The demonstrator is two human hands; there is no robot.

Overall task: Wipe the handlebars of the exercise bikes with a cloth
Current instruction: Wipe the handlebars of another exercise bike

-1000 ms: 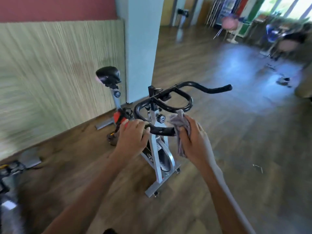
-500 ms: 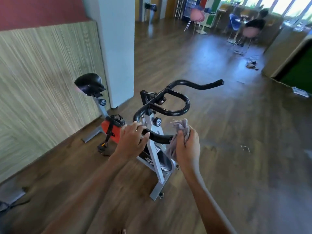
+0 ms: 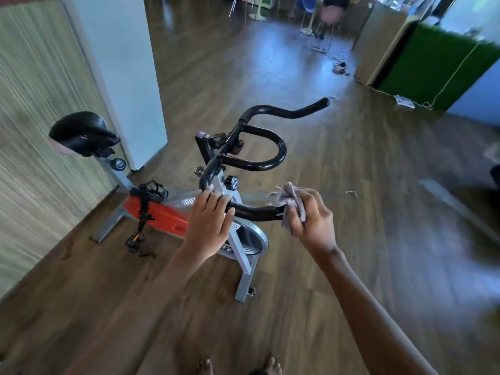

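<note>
A grey and red exercise bike stands on the wooden floor in front of me. Its black handlebars curve in a loop at the middle, with one arm reaching far right and one arm coming toward me. My left hand is wrapped around the near arm. My right hand holds a crumpled grey cloth bunched around the tip of that same near arm. The black saddle is at the left.
A striped wood panel wall runs along the left, with a pale pillar behind the bike. A green-covered partition stands at the far right. Chairs and a seated person are at the far end. My bare feet show at the bottom.
The cloth in my right hand has slid outward along the near handlebar arm to its tip. My left hand keeps its grip. The view has tilted downward and shifted toward the bike.
</note>
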